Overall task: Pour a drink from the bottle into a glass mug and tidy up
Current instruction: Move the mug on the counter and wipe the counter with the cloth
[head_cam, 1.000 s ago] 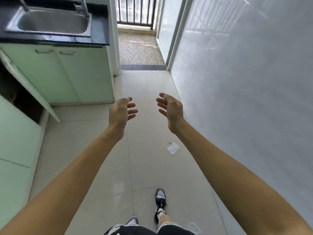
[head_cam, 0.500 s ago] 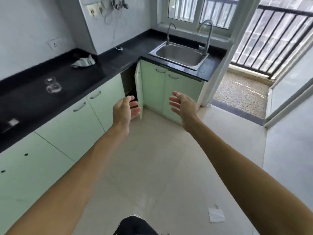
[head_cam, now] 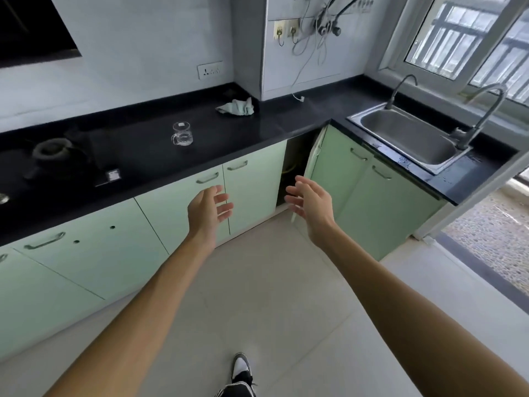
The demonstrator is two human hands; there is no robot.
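Note:
A clear glass mug (head_cam: pixel 182 134) stands upright on the black countertop (head_cam: pixel 143 156), its handle toward the left. No bottle shows in this view. My left hand (head_cam: pixel 207 209) and my right hand (head_cam: pixel 309 202) are held out in front of me over the floor, palms facing each other, fingers relaxed and holding nothing. Both hands are well short of the counter and below the mug.
A crumpled light cloth (head_cam: pixel 236 106) lies at the back of the counter. A steel sink (head_cam: pixel 409 138) with two taps sits at the right. A green cabinet door (head_cam: pixel 313 156) stands ajar in the corner. A gas hob (head_cam: pixel 51 159) is at the left.
The view has swung left from the floor and doorway to face the counter. The mug and cloth now sit nearer the middle. Both hands stay out in front, empty.

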